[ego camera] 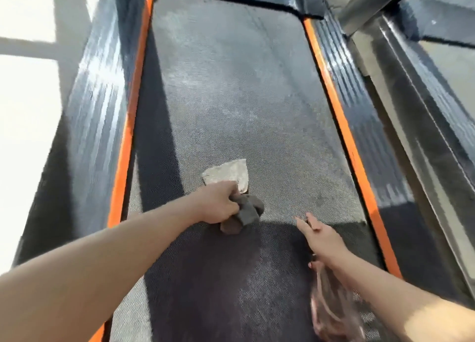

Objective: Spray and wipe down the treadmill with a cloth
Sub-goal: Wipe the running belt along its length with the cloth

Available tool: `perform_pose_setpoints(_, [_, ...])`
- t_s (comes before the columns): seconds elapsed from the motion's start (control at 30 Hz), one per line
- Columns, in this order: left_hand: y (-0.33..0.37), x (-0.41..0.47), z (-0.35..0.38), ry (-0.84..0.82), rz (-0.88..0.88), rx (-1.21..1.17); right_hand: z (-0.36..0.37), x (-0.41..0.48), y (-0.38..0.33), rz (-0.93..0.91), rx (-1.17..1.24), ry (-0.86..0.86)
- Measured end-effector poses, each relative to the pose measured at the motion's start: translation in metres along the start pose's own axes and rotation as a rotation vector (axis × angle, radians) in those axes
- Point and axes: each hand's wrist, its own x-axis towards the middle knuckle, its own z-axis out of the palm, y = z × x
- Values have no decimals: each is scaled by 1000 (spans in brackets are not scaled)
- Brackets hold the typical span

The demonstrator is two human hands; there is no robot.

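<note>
- The treadmill belt (231,97) fills the middle of the view, a dark woven surface running away from the person, with pale, dusty-looking patches along its far half.
- An orange strip (128,125) borders the belt on the left and a second orange strip (341,125) borders it on the right; outside each lies a black ribbed side rail (95,105).
- The left hand (221,205) is clamped on the cloth (232,173), fingers curled round a bunched part of it.
- The cloth lies on the belt near its middle, slightly left of centre. A flat light grey corner spreads forward from the fist, and a darker wad bulges out to the right of the knuckles, touching the belt.
- The right hand (321,236) reaches over the belt to the right of the cloth and apart from it, with two fingers stretched straight ahead.
- A blurred pinkish shape (334,311) sits under the right wrist and forearm. I cannot tell what it is, nor whether the lower fingers grip it, so whether this hand is open or closed stays unclear.
- A broad shadow crosses the near part of the belt below both hands.
- A sunlit pale floor (25,110) lies to the left of the treadmill.
- A grey metal upright (370,4) slants across the top right, with another dark machine (442,66) beyond it.
</note>
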Motion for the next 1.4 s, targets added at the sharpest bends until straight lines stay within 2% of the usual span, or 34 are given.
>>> perform_pose_setpoints(0.1, [19, 7, 15, 45, -107, -144, -12, 16, 3, -68, 176, -58])
perform_pose_setpoints(0.2, [45, 13, 34, 115, -202, -102, -27, 28, 3, -129, 398, -218])
perform_pose_setpoints(0.3, [76, 19, 51, 153, -304, -124, -39, 27, 2, -226, 444, -312])
perform_pose_setpoints(0.4, [109, 21, 65, 210, -422, -163, -64, 27, 7, -310, 329, -330])
perform_pose_setpoints(0.57, [147, 19, 102, 353, -534, -451, -106, 35, 15, -304, 381, -555])
perform_pose_setpoints(0.63, [164, 20, 122, 390, -566, -545, -118, 38, 18, -280, 473, -633])
perform_pose_setpoints(0.8, [216, 14, 173, 508, -667, -786, -148, 47, 36, -295, 568, -610])
perform_pose_setpoints(0.87, [235, 5, 189, 553, -711, -842, -165, 49, 48, -232, 595, -654])
perform_pose_setpoints(0.97, [257, -4, 203, 579, -786, -836, -190, 49, 71, -87, 613, -864])
perform_pose_setpoints(1.03, [270, -2, 202, 548, -825, -764, -210, 51, 80, -108, 569, -943])
perform_pose_setpoints(1.13, [285, 3, 195, 481, -827, -627, -229, 54, 87, -139, 603, -895])
perform_pose_setpoints(1.27, [307, 23, 185, 377, -720, -468, -231, 59, 92, -135, 673, -777])
perform_pose_setpoints(1.33, [314, 33, 184, 414, -683, -429, -226, 60, 89, -169, 707, -745])
perform_pose_setpoints(1.4, [314, 41, 186, 541, -688, -433, -224, 60, 86, -150, 723, -790])
